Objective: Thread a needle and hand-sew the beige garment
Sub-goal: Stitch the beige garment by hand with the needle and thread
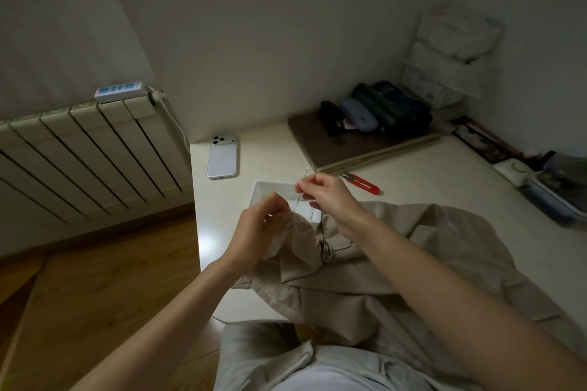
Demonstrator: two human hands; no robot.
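Both forearms are bare, and the person wears what looks like a pale grey top.

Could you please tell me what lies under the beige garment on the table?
A white tray pokes out from under the far edge of the beige garment, on the white table. The tray's near part and anything else beneath the fabric are covered, so I cannot tell.

One head cam, wide-angle, fwd/down, close above table corner.
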